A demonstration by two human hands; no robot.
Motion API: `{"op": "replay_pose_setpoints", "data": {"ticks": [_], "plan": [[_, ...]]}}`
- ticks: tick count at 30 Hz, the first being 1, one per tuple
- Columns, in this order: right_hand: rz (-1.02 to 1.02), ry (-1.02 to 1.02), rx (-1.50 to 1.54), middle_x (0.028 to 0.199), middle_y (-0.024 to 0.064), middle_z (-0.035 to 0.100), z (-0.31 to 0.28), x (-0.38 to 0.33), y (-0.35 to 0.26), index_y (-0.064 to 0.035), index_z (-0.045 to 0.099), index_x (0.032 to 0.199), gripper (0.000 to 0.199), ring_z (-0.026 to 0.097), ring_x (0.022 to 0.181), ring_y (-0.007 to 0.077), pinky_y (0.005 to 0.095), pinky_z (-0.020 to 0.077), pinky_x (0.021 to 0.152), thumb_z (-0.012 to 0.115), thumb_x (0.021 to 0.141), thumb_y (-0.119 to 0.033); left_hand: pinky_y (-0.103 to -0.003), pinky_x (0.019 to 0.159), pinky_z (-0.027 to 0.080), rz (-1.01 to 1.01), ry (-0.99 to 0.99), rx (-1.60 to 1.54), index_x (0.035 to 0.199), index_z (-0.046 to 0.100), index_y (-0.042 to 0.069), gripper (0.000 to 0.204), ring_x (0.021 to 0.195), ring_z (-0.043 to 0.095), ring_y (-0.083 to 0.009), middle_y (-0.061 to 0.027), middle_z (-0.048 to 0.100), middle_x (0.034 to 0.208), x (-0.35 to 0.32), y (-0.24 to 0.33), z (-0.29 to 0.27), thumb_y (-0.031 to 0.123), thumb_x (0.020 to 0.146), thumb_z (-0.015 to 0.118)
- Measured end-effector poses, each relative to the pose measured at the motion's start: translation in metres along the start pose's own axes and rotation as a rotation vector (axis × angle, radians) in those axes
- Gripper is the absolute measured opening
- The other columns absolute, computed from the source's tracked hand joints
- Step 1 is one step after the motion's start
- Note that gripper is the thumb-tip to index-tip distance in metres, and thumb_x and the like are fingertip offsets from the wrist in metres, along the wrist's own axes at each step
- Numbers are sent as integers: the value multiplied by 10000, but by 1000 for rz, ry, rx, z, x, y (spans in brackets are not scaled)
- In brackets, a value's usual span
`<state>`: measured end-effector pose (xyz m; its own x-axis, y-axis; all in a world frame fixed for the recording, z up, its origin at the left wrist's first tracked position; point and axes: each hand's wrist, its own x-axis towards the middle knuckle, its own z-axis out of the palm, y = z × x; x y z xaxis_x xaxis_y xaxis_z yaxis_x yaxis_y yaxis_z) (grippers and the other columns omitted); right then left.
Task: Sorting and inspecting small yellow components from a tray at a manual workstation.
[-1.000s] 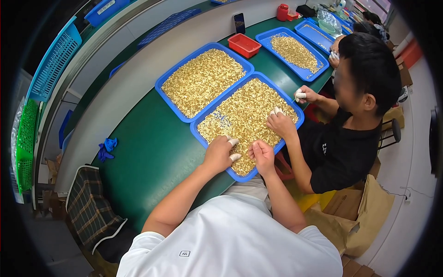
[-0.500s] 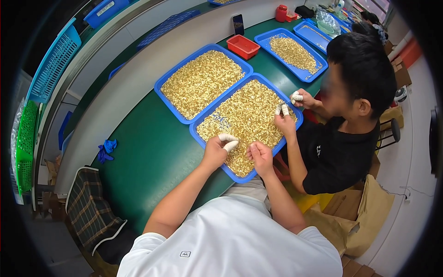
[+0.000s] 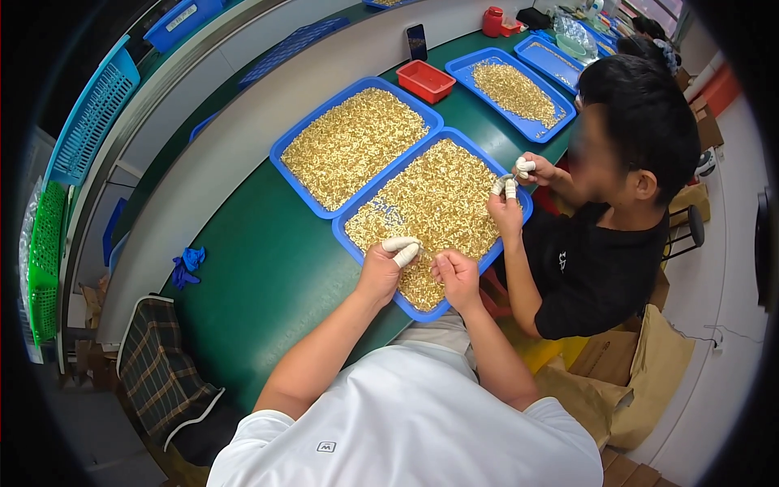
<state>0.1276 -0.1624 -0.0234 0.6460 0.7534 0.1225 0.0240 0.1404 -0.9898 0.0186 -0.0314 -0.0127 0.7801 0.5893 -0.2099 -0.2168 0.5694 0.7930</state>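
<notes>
The pieces (image 3: 454,187) are gold, trays (image 3: 423,315) blue, table (image 3: 243,292) green, cloth (image 3: 162,357) plaid.

Up at the top left, a blue bin (image 3: 209,8) has a white label (image 3: 182,18) stuck on its side. The label has dark writing in a short row, but it is small and slanted. Low on the front of the white shirt (image 3: 406,414) there is a little badge (image 3: 326,447). It is a dark box shape with a sign like one letter inside. The black shirt (image 3: 621,272) of the person on the right has a small white mark (image 3: 562,260) on its front, too bent to read. A brown cardboard piece (image 3: 610,365) behind that person has a dark printed mark (image 3: 599,351), too blurry to read.
</notes>
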Motion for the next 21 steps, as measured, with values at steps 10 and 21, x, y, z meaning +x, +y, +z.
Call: {"op": "replay_pose_setpoints", "data": {"ticks": [10, 21], "plan": [[-64, -23, -105, 682, 47, 640, 0, 0, 2, 49, 661, 852, 186, 563, 567, 72, 223, 448, 517, 571, 966, -68, -243, 750, 516, -41, 84, -118, 1039, 704, 21, 131, 831, 635, -115, -47, 702, 953, 1, 0, 12, 41, 913, 673], [-57, -6, -121, 680, 29, 644, 2, 0, -1, 47, 685, 861, 193, 553, 569, 59, 210, 441, 526, 587, 967, -80, -229, 739, 516, -43, 73, -97, 1037, 696, 26, 120, 830, 633, -104, -41, 697, 953, 2, -3, 9, 48, 922, 665]]}}
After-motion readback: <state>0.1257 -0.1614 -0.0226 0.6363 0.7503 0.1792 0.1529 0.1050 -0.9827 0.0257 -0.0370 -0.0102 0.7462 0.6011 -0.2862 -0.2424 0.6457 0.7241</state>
